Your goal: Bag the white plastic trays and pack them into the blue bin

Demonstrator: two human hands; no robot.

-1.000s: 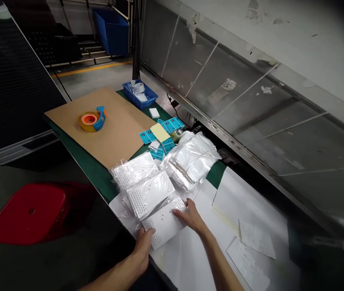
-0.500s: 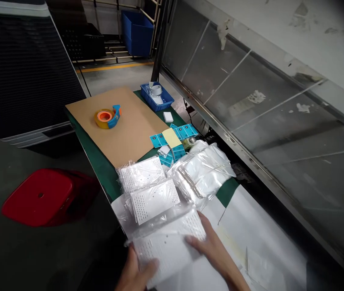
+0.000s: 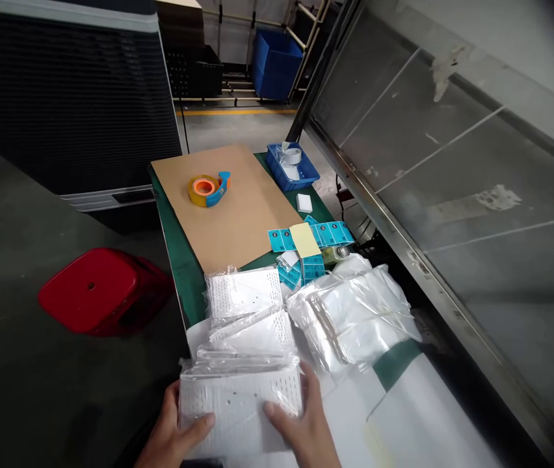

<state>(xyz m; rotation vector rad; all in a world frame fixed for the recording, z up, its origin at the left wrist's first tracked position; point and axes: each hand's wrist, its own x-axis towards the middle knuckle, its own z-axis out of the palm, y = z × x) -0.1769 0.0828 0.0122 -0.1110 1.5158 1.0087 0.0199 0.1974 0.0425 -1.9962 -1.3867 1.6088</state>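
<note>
Both hands grip a stack of white slotted panels in clear plastic bags [image 3: 240, 396] at the near end of the table. My left hand [image 3: 177, 422] is closed on its left edge, thumb lying on top. On the right edge my right hand [image 3: 303, 416] is closed the same way. Just beyond lie another bagged white panel [image 3: 262, 331] and a farther bagged stack [image 3: 245, 292], partly overlapped. A pile of clear plastic bags [image 3: 365, 312] sits to the right of them.
A tape dispenser [image 3: 209, 190] rests on a brown cardboard sheet [image 3: 248, 227]. Teal label strips [image 3: 333, 233], a yellow paper [image 3: 305, 240], a small white box [image 3: 304, 203] and a blue tray [image 3: 311, 179] line the right side. A red stool [image 3: 92, 286] stands left; a grey partition [image 3: 452, 162] borders the right.
The held stack has turned from tilted to nearly level and moved slightly left, closer against the other bagged panels. Both hands keep their hold. The camera view has shifted left.
</note>
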